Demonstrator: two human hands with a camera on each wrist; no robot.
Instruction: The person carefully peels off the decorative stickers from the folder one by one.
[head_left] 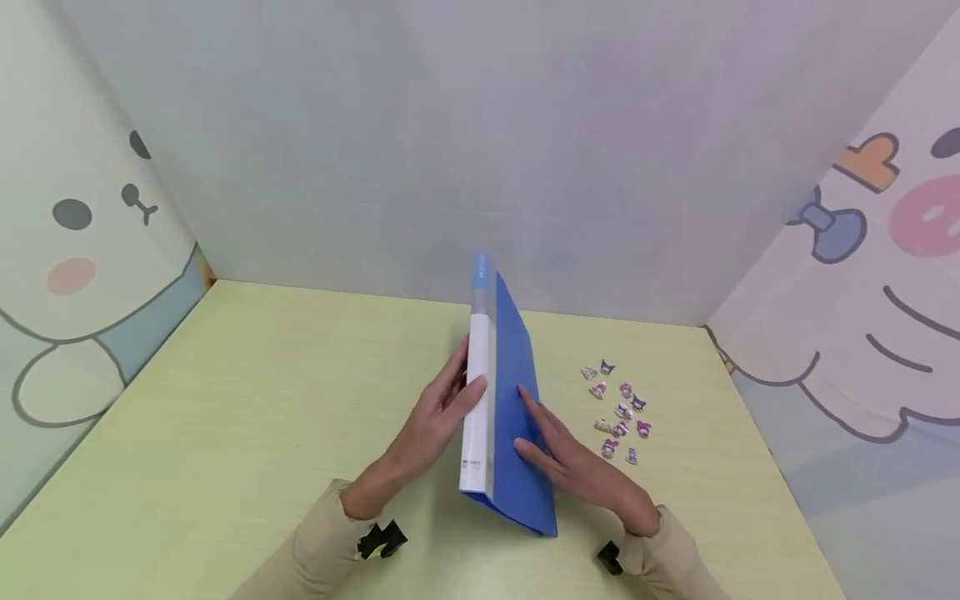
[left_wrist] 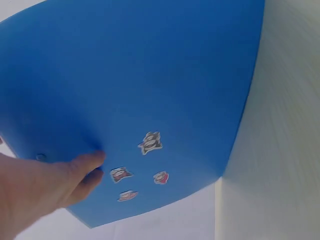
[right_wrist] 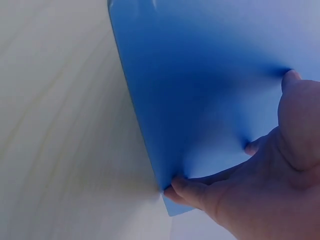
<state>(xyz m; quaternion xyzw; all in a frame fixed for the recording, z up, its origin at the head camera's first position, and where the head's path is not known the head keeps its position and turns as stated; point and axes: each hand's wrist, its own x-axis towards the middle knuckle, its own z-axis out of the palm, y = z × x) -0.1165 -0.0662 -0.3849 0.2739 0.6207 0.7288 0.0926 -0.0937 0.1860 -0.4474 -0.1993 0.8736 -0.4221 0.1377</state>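
A blue folder (head_left: 519,425) stands upright on the table, its white spine (head_left: 477,400) turned toward me. My left hand (head_left: 426,429) grips it from the left, thumb on the spine and fingers along the left cover. In the left wrist view that cover (left_wrist: 165,75) carries several small character stickers (left_wrist: 150,143) near the fingers of my left hand (left_wrist: 45,185). From the other side, my right hand (head_left: 581,467) presses spread fingertips on the right cover. The right wrist view shows my right hand (right_wrist: 265,185) with one fingertip at the cover's edge.
Several loose shiny character stickers (head_left: 621,410) lie on the pale yellow table (head_left: 247,400), right of the folder. A plain grey-white wall (head_left: 375,150) rises behind. Panels with cartoon animals (head_left: 75,217) stand on both sides.
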